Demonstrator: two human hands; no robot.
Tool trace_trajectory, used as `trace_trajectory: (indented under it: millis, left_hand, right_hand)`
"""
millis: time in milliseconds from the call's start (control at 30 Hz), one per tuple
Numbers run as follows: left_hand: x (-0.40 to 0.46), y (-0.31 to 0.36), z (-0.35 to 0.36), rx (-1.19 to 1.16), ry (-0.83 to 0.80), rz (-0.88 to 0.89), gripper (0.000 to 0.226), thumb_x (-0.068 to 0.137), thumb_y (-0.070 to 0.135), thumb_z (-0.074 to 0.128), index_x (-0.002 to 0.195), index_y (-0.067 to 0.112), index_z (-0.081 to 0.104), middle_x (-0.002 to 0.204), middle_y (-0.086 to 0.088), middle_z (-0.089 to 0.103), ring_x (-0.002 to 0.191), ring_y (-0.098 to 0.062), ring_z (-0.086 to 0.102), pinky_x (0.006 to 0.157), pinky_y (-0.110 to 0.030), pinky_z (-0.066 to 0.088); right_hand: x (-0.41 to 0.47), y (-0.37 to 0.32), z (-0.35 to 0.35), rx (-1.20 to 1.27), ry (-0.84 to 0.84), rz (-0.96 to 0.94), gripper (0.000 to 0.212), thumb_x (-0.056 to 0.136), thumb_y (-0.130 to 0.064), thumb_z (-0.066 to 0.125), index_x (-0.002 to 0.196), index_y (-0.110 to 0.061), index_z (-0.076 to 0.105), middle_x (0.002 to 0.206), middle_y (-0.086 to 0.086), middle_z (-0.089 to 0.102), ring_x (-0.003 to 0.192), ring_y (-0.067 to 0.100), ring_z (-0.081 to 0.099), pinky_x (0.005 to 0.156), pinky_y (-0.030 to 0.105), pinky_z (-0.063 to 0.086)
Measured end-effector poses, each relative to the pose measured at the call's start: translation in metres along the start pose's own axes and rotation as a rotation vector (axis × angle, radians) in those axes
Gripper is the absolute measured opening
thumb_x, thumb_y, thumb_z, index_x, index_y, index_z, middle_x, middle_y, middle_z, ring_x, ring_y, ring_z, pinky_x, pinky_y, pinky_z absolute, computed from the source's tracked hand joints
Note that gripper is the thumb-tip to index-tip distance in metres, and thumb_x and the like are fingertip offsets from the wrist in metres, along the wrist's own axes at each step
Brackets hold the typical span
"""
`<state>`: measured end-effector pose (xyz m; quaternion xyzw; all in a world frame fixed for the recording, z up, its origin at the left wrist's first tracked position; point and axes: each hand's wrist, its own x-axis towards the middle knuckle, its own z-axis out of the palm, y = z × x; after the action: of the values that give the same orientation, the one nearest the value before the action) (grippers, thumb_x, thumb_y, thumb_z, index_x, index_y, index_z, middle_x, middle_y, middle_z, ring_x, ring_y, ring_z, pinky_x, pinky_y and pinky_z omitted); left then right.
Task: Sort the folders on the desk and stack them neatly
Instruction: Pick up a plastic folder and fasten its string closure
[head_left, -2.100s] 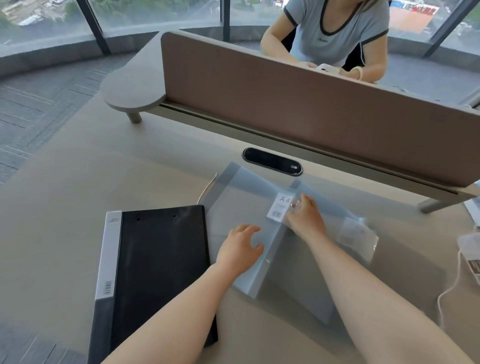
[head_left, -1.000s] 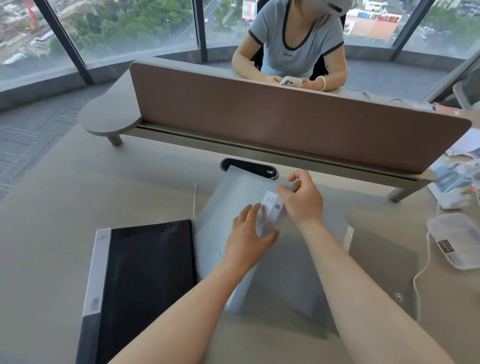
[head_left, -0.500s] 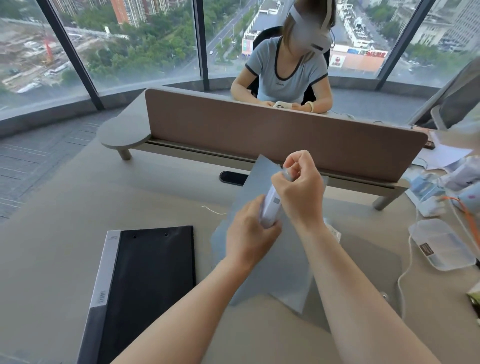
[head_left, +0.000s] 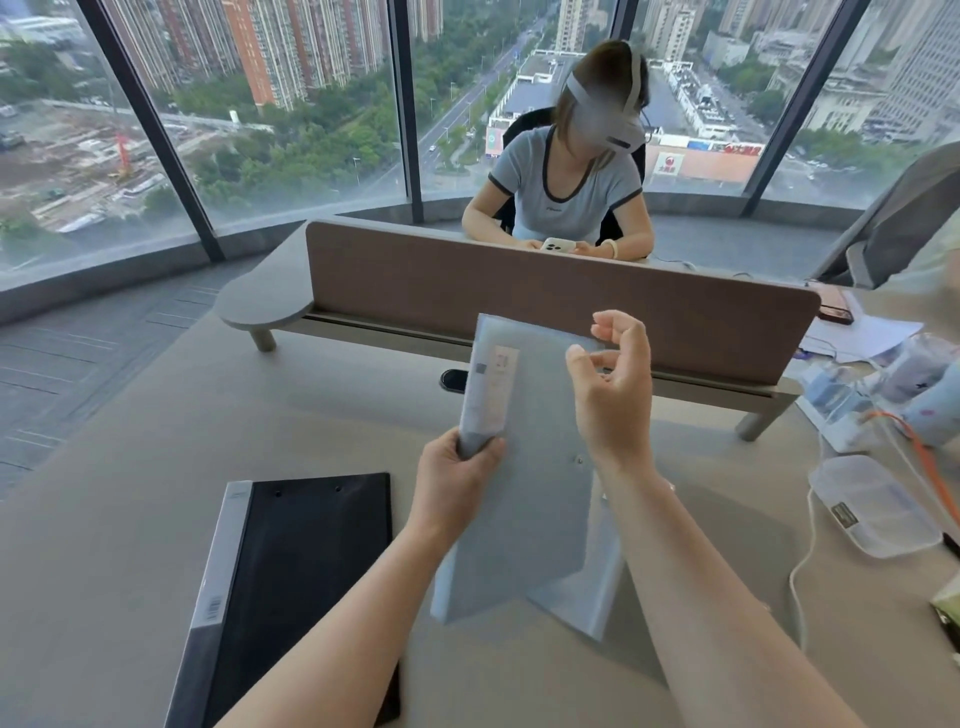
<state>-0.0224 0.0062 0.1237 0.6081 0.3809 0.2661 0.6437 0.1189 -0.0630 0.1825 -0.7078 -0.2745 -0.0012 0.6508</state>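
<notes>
A translucent blue-grey folder (head_left: 535, 499) is raised off the desk and stands nearly upright in front of me, a white label near its top left. My left hand (head_left: 457, 473) pinches its left edge at mid height. My right hand (head_left: 613, 384) hovers at the folder's upper right with fingers loosely curled and apart, gripping nothing. A second translucent folder (head_left: 587, 608) lies under it on the desk, partly hidden. A black folder (head_left: 306, 582) with a grey spine lies flat at the lower left.
A brown divider panel (head_left: 561, 306) crosses the desk (head_left: 130, 467) behind the folders, with a black cable port (head_left: 453, 380) below it. A person sits beyond it holding a phone. A clear plastic box (head_left: 872, 512), white cable and clutter sit at the right.
The translucent folder went from lying flat under both hands to being lifted upright. My right hand let go of its top edge and opened. The camera tilted upward.
</notes>
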Motion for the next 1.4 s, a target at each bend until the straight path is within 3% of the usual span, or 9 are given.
trace_trajectory:
  millis: [167,233,367,600,833,1067,1200,1300,1400]
  left_hand:
    - [0.005,0.001,-0.028,-0.226,-0.041,-0.097,0.01,0.085,0.005,0.071,0.095,0.006,0.072,0.085,-0.012,0.074,0.075,-0.029,0.068,0.073,-0.042,0.058]
    - [0.006,-0.002,-0.04,-0.278,-0.052,-0.14,0.014,0.085,0.005,0.07,0.099,0.006,0.072,0.09,-0.015,0.075,0.077,-0.029,0.07,0.077,-0.045,0.059]
    - [0.009,-0.012,-0.064,-0.348,-0.079,-0.218,0.018,0.085,0.007,0.069,0.102,0.007,0.071,0.092,-0.015,0.076,0.075,-0.028,0.073,0.07,-0.041,0.062]
    - [0.012,-0.048,-0.105,-0.372,-0.016,-0.337,0.021,0.086,0.011,0.068,0.107,0.008,0.071,0.096,-0.016,0.076,0.077,-0.029,0.073,0.068,-0.04,0.061]
    - [0.008,-0.101,-0.137,-0.3,0.089,-0.467,0.023,0.086,0.013,0.07,0.108,0.007,0.069,0.099,-0.018,0.076,0.081,-0.032,0.073,0.074,-0.044,0.058]
    - [-0.001,-0.141,-0.154,-0.228,0.135,-0.573,0.021,0.085,0.013,0.072,0.104,0.004,0.07,0.095,-0.019,0.076,0.079,-0.034,0.072,0.077,-0.047,0.059]
    - [-0.006,-0.155,-0.158,-0.187,0.172,-0.606,0.017,0.085,0.011,0.071,0.1,0.003,0.07,0.096,-0.021,0.075,0.081,-0.035,0.071,0.078,-0.046,0.059]
    - [-0.006,-0.162,-0.159,-0.12,0.199,-0.609,0.018,0.085,0.013,0.072,0.101,0.005,0.069,0.098,-0.021,0.075,0.082,-0.034,0.072,0.072,-0.041,0.058]
    - [-0.006,-0.165,-0.159,-0.014,0.225,-0.586,0.023,0.082,0.016,0.075,0.102,0.007,0.066,0.099,-0.018,0.074,0.084,-0.031,0.072,0.072,-0.042,0.059]
  right_hand:
    - [-0.011,0.05,-0.008,-0.121,-0.052,0.287,0.051,0.089,-0.018,0.056,0.138,-0.021,0.043,0.129,-0.006,0.047,0.118,0.016,0.048,0.103,0.035,0.041]
    - [-0.022,0.067,-0.011,-0.084,-0.132,0.438,0.055,0.09,-0.033,0.053,0.142,-0.027,0.037,0.133,-0.009,0.051,0.124,0.016,0.05,0.101,0.042,0.045]
    - [-0.04,0.084,-0.014,-0.017,-0.245,0.593,0.018,0.098,-0.034,0.044,0.102,-0.023,0.058,0.096,-0.009,0.063,0.091,0.014,0.057,0.071,0.026,0.043]
    - [-0.078,0.113,-0.007,0.024,-0.483,0.69,0.026,0.096,-0.014,0.051,0.09,0.007,0.066,0.081,0.007,0.066,0.072,0.016,0.058,0.065,0.022,0.043]
    - [-0.113,0.131,0.013,-0.104,-0.653,0.812,0.009,0.067,-0.013,0.053,0.058,-0.014,0.05,0.05,0.0,0.045,0.039,0.007,0.04,0.04,0.02,0.025]
    - [-0.14,0.155,0.024,-0.361,-0.843,0.899,0.011,0.064,-0.016,0.061,0.055,-0.016,0.054,0.034,-0.01,0.046,0.031,0.001,0.04,0.034,0.015,0.027]
    - [-0.154,0.181,0.027,-0.502,-0.922,0.887,0.024,0.062,-0.025,0.066,0.05,-0.018,0.047,0.048,-0.006,0.039,0.053,0.014,0.034,0.056,0.031,0.021]
    - [-0.155,0.178,0.03,-0.609,-0.973,0.842,0.044,0.074,-0.019,0.068,0.048,-0.017,0.034,0.049,-0.005,0.03,0.05,0.014,0.027,0.051,0.034,0.015]
    - [-0.153,0.177,0.034,-0.724,-1.027,0.798,0.042,0.079,-0.021,0.067,0.049,-0.015,0.038,0.052,-0.001,0.037,0.052,0.015,0.033,0.05,0.032,0.021]
